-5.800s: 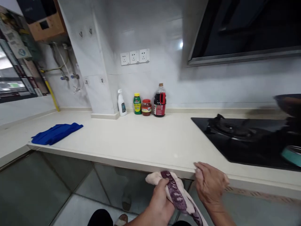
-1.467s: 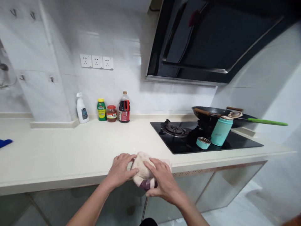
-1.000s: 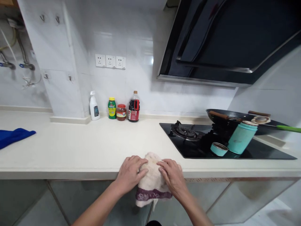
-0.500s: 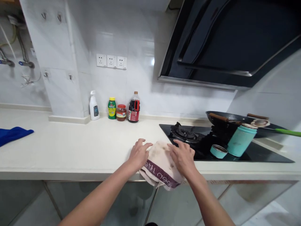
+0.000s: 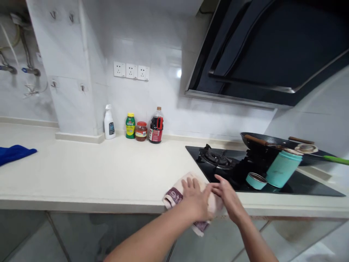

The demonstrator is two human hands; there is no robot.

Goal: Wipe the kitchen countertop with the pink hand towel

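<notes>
A pale pink towel (image 5: 188, 179) with a purple lettered band lies bunched on the counter's front edge, one corner hanging over. My left hand (image 5: 196, 201) rests flat on top of it, fingers spread. At the towel's right side is my right hand (image 5: 228, 195), its fingers stretched toward the left hand; their fingertips meet or overlap. Part of the towel is hidden beneath both hands. Just beyond the right hand, a turquoise cup-like lid (image 5: 256, 182) and a turquoise flask (image 5: 285, 169) stand on the black gas hob (image 5: 201, 162).
Along the wall stand a white spray bottle (image 5: 109, 123), a green bottle (image 5: 130, 126), a red-lidded jar (image 5: 141, 131) and a dark sauce bottle (image 5: 156, 127). A blue cloth (image 5: 16, 153) lies far left. A wok (image 5: 253, 140) sits on the hob under the range hood (image 5: 259, 54).
My left hand has moved right and down onto the middle of the towel. My right hand has shifted slightly right and lower. The towel is now more bunched, its band partly covered.
</notes>
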